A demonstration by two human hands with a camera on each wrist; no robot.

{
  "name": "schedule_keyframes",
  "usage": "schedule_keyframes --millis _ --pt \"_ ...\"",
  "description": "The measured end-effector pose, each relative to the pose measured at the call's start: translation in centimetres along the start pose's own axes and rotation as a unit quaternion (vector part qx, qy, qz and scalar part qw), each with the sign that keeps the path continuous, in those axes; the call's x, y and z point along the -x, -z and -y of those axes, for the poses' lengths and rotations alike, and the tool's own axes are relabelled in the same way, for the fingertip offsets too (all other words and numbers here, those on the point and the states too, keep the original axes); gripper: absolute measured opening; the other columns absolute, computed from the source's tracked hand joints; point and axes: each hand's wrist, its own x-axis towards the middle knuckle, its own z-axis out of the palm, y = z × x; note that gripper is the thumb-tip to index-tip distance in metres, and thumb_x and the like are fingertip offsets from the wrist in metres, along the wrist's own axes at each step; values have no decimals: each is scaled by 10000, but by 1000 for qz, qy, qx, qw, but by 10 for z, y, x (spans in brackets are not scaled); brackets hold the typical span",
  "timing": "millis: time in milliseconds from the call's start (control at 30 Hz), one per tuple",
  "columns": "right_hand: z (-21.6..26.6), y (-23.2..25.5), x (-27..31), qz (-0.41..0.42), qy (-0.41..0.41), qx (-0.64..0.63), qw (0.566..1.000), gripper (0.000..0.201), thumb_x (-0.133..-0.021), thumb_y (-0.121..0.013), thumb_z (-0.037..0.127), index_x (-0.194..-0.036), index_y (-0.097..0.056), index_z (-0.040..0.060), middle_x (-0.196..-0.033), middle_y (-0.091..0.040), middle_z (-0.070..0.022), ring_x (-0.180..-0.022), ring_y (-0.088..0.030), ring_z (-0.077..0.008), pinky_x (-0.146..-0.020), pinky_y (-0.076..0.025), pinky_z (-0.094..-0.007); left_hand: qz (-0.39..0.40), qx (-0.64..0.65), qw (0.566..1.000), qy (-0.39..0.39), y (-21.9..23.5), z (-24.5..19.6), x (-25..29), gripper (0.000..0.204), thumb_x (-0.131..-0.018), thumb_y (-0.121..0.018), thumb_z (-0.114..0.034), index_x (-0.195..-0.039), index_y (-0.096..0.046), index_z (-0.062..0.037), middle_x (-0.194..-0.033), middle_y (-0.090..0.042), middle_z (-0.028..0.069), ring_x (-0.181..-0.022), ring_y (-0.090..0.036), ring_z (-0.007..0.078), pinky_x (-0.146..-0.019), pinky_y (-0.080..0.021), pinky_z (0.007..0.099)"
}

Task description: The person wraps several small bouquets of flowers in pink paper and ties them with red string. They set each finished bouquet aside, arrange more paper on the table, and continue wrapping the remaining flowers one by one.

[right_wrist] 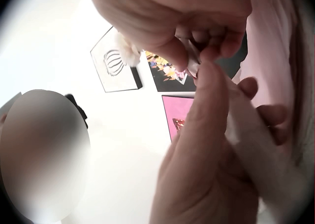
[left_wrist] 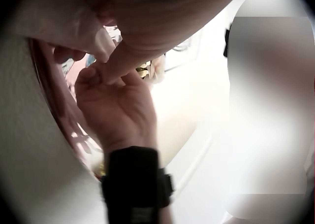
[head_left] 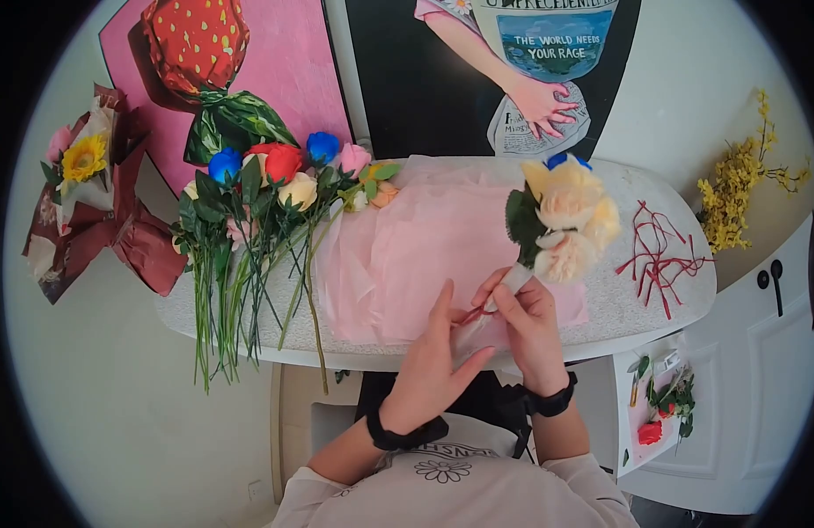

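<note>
A small bouquet of cream artificial roses (head_left: 570, 216), with a blue bloom behind and dark green leaves, stands tilted above the table's front. Pale translucent wrapping (head_left: 515, 278) surrounds its stems, and a red cord (head_left: 477, 314) crosses the wrapped part. My right hand (head_left: 535, 330) pinches the wrapped neck just under the blooms, thumb in front. Lower down, my left hand (head_left: 433, 370) holds the wrapped stems (right_wrist: 256, 145), its thumb along one side and fingertips showing past the other in the right wrist view. The cord's ends are partly hidden between the fingers.
Pink wrapping sheets (head_left: 381, 273) lie stacked mid-table. Loose artificial flowers (head_left: 240, 211) are heaped to the left, their stems over the edge. Red cords (head_left: 660, 255) lie at right. A side drawer (head_left: 631, 440) holds flower pieces, and a wrapped bouquet (head_left: 99, 202) is far left.
</note>
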Motion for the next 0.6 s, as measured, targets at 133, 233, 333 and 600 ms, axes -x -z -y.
schedule_keyframes --millis 133,233,333,600 --pt "10 6 -2 132 -25 -125 983 197 -999 -528 188 -1100 -592 32 -1061 -641 -88 -839 -599 -123 -770 -473 -245 251 363 854 275 26 -2 -9 408 -976 -549 -88 -1354 -433 12 -960 -612 88 -774 -633 138 -705 -512 287" --pt "17 -4 -2 93 -15 -96 991 186 -994 -524 173 -1107 -562 31 -1104 -620 -95 -860 -581 -107 -772 -468 -250 304 418 799 307 34 -5 -13 306 -1004 -507 -126 -1282 -498 -1 -878 -608 48 -699 -589 85 -632 -476 235" --pt "21 -25 -2 -25 33 6 999 189 -968 -542 111 -1136 -523 26 -1121 -588 -84 -853 -547 -94 -774 -468 -258 211 334 877 275 28 -4 -9 257 -1007 -487 -117 -1239 -528 -14 -826 -595 21 -639 -531 48 -573 -433 206" --pt "3 -30 14 -64 170 282 942 336 -744 -801 109 -964 -552 67 -901 -525 -46 -705 -480 -144 -621 -407 -263 23 81 993 82 8 9 -2 281 -939 -497 9 -1220 -493 -2 -896 -574 20 -730 -526 69 -614 -443 222"
